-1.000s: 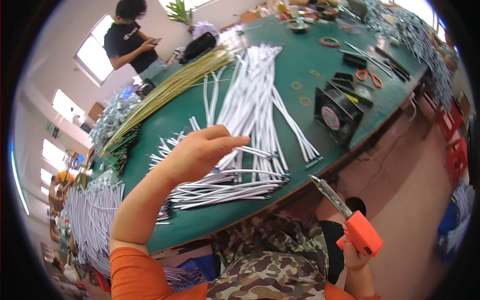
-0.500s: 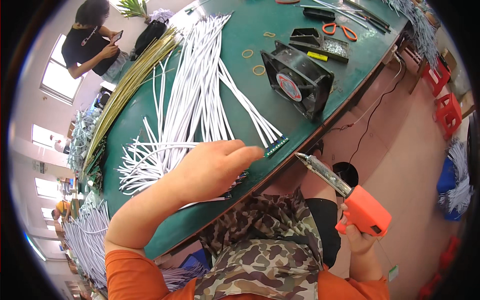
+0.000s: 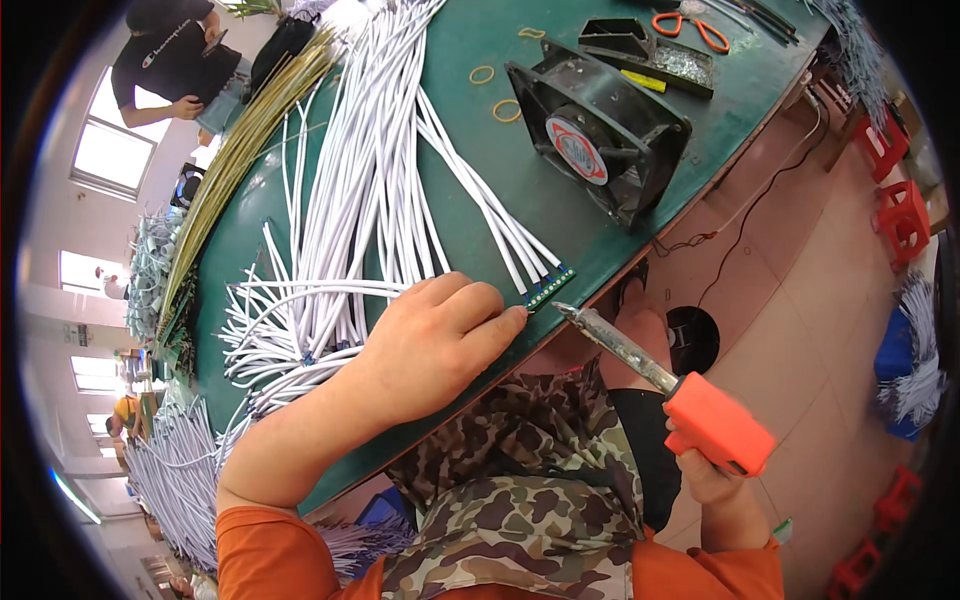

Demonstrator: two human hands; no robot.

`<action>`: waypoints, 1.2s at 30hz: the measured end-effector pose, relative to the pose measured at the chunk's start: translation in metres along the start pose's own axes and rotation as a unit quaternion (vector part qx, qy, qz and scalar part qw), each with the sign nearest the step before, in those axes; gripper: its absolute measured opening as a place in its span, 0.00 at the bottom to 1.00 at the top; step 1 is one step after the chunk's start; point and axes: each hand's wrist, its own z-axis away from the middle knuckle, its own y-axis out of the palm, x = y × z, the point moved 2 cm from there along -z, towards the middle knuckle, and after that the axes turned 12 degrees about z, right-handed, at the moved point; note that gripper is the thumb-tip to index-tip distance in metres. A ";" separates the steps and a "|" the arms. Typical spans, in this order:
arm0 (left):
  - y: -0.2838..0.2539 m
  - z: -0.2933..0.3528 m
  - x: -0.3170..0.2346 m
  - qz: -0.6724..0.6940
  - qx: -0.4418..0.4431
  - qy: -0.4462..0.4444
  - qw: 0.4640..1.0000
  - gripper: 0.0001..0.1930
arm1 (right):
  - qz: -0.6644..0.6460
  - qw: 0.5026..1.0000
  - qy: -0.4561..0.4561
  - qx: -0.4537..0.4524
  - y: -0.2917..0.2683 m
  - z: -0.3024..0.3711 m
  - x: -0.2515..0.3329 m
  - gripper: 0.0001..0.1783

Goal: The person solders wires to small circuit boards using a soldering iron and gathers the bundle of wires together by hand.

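My left hand [image 3: 440, 345] reaches over the table's near edge, fingers curled and pinched together at the near end of a narrow green circuit board [image 3: 551, 289]. The fingertips hide that end of the board. Several white cables [image 3: 480, 205] run down to the board and meet its far long side. My right hand [image 3: 708, 475] is wrapped round the orange handle of a soldering iron [image 3: 715, 425]. The iron's metal tip points up and left, just right of the board and slightly apart from it.
A big bundle of white cables [image 3: 375, 150] covers the green table [image 3: 245, 190]. A black fan [image 3: 600, 135] stands right of it, near orange-handled scissors [image 3: 690, 30], a black tray [image 3: 685, 68] and rubber bands [image 3: 506, 111]. Red stools [image 3: 902, 222] stand on the floor. Another person [image 3: 175, 60] stands beyond.
The soldering iron has moved left, bringing its tip nearer the board. My left hand has shifted slightly down, its fingertips now at the board's end. The other person has lowered one arm.
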 end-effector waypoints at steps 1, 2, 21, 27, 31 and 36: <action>0.002 0.001 0.001 0.000 0.001 -0.002 1.000 0.16 | 0.038 0.999 -0.027 -0.010 0.002 -0.003 0.000 0.15; 0.003 0.001 0.001 0.002 0.003 -0.010 1.000 0.16 | 0.075 0.995 -0.055 -0.019 0.004 -0.004 0.000 0.16; 0.009 0.007 0.005 0.043 -0.003 -0.031 0.999 0.18 | 0.084 0.990 -0.105 -0.041 0.016 -0.019 -0.012 0.10; 0.008 0.006 0.005 0.042 0.006 -0.036 0.998 0.18 | 0.126 0.982 -0.122 -0.070 0.019 -0.013 -0.019 0.07; 0.008 0.006 0.005 0.041 0.012 -0.039 0.998 0.18 | 0.124 0.982 -0.124 -0.066 0.019 -0.015 -0.019 0.07; 0.008 0.006 0.004 0.039 0.017 -0.043 0.998 0.18 | 0.134 0.981 -0.129 -0.052 0.019 -0.016 -0.019 0.07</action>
